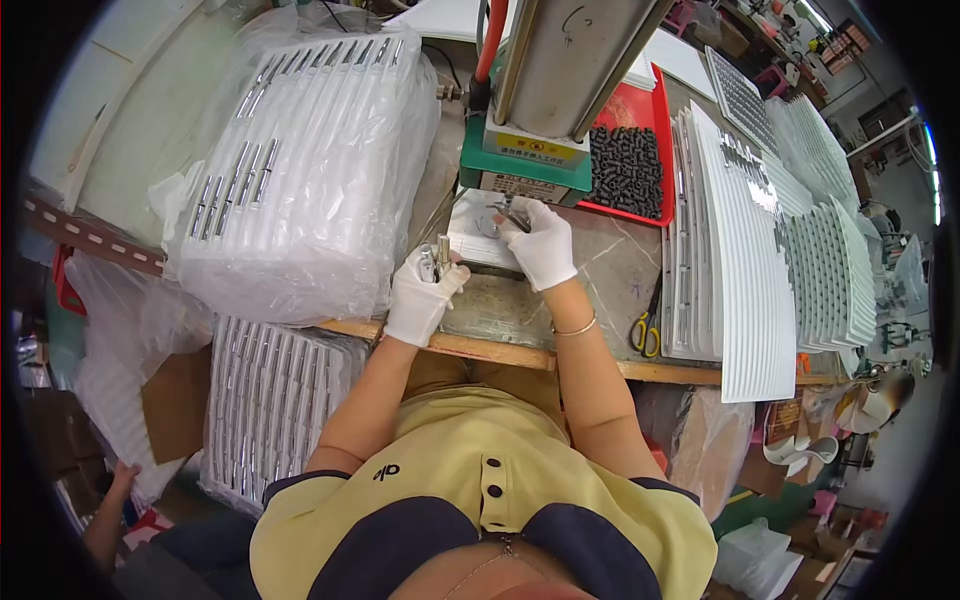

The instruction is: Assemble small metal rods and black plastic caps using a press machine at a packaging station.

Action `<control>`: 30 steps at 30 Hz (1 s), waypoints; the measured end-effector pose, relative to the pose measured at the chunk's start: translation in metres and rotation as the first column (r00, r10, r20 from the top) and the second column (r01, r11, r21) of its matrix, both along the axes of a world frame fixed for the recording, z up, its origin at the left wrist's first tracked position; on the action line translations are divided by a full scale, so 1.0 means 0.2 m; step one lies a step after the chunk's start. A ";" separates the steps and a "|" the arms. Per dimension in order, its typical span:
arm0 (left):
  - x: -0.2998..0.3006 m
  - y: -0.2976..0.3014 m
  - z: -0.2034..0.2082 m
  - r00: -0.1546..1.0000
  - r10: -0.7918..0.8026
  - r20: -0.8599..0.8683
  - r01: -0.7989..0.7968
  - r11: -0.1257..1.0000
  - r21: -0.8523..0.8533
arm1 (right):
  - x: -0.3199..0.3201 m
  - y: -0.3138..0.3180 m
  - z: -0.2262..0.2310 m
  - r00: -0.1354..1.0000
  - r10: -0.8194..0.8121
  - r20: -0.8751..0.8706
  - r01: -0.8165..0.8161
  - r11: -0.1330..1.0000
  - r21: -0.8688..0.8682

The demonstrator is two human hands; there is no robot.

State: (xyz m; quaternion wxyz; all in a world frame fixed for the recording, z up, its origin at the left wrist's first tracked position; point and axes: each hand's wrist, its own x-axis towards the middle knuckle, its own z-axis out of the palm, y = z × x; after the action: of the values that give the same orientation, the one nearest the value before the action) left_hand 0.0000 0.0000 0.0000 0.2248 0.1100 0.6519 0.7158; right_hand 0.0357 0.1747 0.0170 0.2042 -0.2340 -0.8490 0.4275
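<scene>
My left hand (418, 298), in a white glove, is closed around a few short shiny silver tubes (430, 264) that stick up past its fingers. My right hand (545, 246), gloved too, pinches a small dark slim piece (514, 218) over the white plate (470, 232) at the foot of a press. The green press head (525, 180) with its grey column hangs just beyond both hands. What lies under the right fingertips is partly hidden.
A red tray (664, 130) of small black parts stands right of the press. Ridged white trays (755, 290) are stacked farther right, with yellow-handled scissors (646, 332) beside them. On the left lies a plastic-wrapped foam tray stack (300, 200) holding silver tubes. Another person's hand (126, 474) shows lower left.
</scene>
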 end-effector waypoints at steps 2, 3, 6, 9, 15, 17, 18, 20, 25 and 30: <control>0.00 -0.01 0.00 0.999 -0.032 -0.017 0.032 0.999 0.029 | -0.01 0.00 -0.03 0.999 0.004 -0.032 -0.004 1.000 -0.012; 0.01 -0.01 0.00 1.000 -0.029 -0.010 0.029 0.999 0.030 | 0.00 0.00 -0.03 1.000 0.007 -0.025 -0.007 1.000 -0.011; 0.02 -0.01 0.03 0.994 -0.109 -0.025 0.109 0.994 0.011 | 0.03 0.02 -0.02 1.000 0.002 0.023 0.000 0.996 -0.086; 0.01 -0.02 0.06 0.978 -0.210 -0.014 0.209 0.966 0.150 | 0.09 0.00 0.00 0.999 0.027 -0.041 -0.029 0.998 -0.048; 0.05 -0.03 0.11 0.944 -0.329 0.029 0.318 0.930 0.186 | 0.27 -0.07 0.02 0.977 -0.083 -0.196 0.030 0.965 -0.260; 0.06 -0.03 0.11 0.944 -0.328 0.024 0.324 0.940 0.106 | 0.31 -0.11 0.11 0.979 -0.040 -0.201 -0.052 0.900 -0.433; 0.07 -0.04 0.12 0.944 -0.330 0.022 0.326 0.940 0.104 | 0.33 -0.12 0.14 0.978 -0.042 -0.203 -0.051 0.899 -0.434; 0.08 -0.04 0.15 0.918 -0.393 0.049 0.385 0.915 0.119 | 0.37 -0.13 0.19 0.970 0.168 -0.174 -0.240 0.758 -0.607; 0.12 -0.04 0.17 0.906 -0.422 0.023 0.420 0.905 0.075 | 0.37 -0.18 0.29 0.936 0.253 -0.243 -0.347 0.569 -0.745; 0.13 -0.01 0.11 0.917 -0.323 -0.233 0.303 0.945 -0.119 | 0.36 -0.23 0.18 0.958 0.105 -0.265 -0.235 0.818 -0.525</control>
State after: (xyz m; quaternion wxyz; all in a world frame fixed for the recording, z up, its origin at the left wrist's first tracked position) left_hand 0.0267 -0.0027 0.0218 0.2572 0.2928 0.6772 0.6242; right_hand 0.1087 0.1290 0.0530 0.1835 -0.1560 -0.6788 0.6937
